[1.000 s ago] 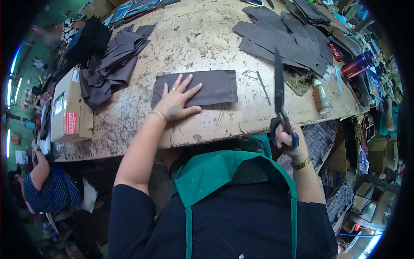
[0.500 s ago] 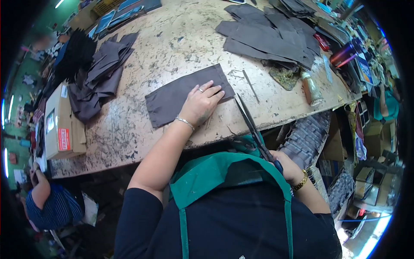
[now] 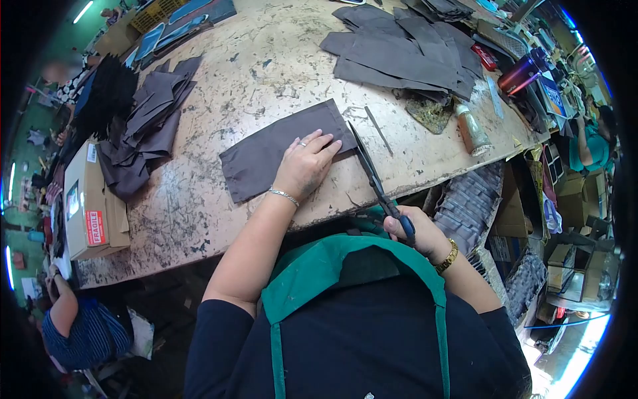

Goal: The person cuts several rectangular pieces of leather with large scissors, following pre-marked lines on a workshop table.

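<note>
My left hand (image 3: 310,161) lies flat with its fingers stretched over a dark grey-brown folded piece of fabric (image 3: 259,157) on the worktable. In my right hand (image 3: 417,229) is a pair of long scissors (image 3: 373,178), gripped by the dark handles at the table's front edge. Their blades point away from me, and the tips reach the right edge of the fabric. Just right of the blades lies a thin dark strip (image 3: 379,130).
Grey-brown fabric pieces are heaped at the back right (image 3: 405,56) and at the left (image 3: 143,130). A cardboard box (image 3: 96,199) stands at the table's left edge. A jar (image 3: 472,131) and a purple bottle (image 3: 524,72) are on the right. Other people work at both sides.
My right hand and the scissors have moved forward, bringing the blade tips up beside the fabric's right edge. My left hand keeps its place on the fabric. The whole view has shifted slightly.
</note>
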Available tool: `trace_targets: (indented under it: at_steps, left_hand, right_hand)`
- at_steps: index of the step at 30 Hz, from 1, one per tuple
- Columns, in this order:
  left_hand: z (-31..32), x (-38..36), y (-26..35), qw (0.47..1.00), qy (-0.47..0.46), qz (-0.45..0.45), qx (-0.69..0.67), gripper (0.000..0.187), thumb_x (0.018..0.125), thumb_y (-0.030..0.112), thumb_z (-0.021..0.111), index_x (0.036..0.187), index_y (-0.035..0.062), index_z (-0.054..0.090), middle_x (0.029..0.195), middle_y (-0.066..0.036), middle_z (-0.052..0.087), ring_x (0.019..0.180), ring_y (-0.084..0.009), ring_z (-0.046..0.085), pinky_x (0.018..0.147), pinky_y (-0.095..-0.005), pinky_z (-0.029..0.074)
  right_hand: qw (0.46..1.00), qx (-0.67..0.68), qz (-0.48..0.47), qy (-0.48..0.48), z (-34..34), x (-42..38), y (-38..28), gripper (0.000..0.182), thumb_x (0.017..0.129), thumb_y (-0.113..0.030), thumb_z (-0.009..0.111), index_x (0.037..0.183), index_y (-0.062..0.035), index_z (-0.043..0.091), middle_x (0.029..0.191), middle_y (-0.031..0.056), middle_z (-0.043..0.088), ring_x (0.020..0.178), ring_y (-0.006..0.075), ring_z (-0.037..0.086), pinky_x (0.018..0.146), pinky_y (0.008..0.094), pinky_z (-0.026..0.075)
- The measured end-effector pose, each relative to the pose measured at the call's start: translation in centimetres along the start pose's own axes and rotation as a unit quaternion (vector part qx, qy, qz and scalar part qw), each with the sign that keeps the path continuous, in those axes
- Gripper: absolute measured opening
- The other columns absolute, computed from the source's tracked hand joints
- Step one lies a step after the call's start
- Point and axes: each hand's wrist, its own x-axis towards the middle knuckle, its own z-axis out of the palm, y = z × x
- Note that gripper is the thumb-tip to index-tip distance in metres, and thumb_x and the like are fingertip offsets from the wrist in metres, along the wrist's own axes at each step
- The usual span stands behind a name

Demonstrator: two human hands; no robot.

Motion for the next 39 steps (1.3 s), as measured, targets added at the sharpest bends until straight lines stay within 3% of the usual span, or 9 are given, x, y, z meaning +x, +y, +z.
trace_targets:
  at_steps: [12,14,26,39]
  left_hand:
    - [0.2,0.0,-0.2,1.0,0.004,-0.005,-0.004,0.026,0.076,0.012,0.06,0.102,0.0136,0.061,0.108,-0.008,0.059,0.106,-0.0268,0.054,0.085,-0.0428,0.045]
    - [0.2,0.1,-0.3,1.0,0.004,-0.006,-0.007,0.026,0.076,0.012,0.06,0.102,0.0133,0.061,0.108,-0.008,0.059,0.106,-0.0266,0.054,0.085,-0.0426,0.045]
    - [-0.1,0.1,-0.3,0.999,-0.015,0.013,-0.035,0.027,0.075,0.009,0.06,0.102,0.0123,0.061,0.108,-0.008,0.059,0.106,-0.0272,0.054,0.087,-0.041,0.044]
    - [0.0,0.4,-0.5,0.998,-0.001,0.005,-0.064,0.023,0.077,0.008,0.058,0.099,0.01,0.063,0.106,-0.009,0.06,0.104,-0.0275,0.055,0.087,-0.0389,0.044]
  right_hand:
    - [0.996,-0.062,-0.01,0.055,0.6,-0.1,0.3,0.046,0.077,-0.049,0.063,0.073,-0.0039,0.054,0.058,-0.0052,0.047,0.053,0.0026,0.042,0.045,0.0188,0.033]
    - [0.995,-0.031,-0.032,0.085,0.8,0.2,1.0,0.043,0.073,-0.043,0.069,0.064,-0.0049,0.052,0.053,-0.0027,0.047,0.048,0.0046,0.042,0.043,0.0218,0.035]
    - [0.999,0.0,-0.018,0.048,0.4,1.4,-0.3,0.051,0.073,-0.054,0.063,0.067,-0.0038,0.053,0.051,-0.0014,0.047,0.04,0.0081,0.047,0.039,0.0218,0.04]
    - [0.996,-0.006,-0.035,0.086,0.8,1.5,0.6,0.047,0.072,-0.046,0.068,0.065,-0.0028,0.053,0.049,-0.0011,0.047,0.039,0.007,0.047,0.036,0.0206,0.038]
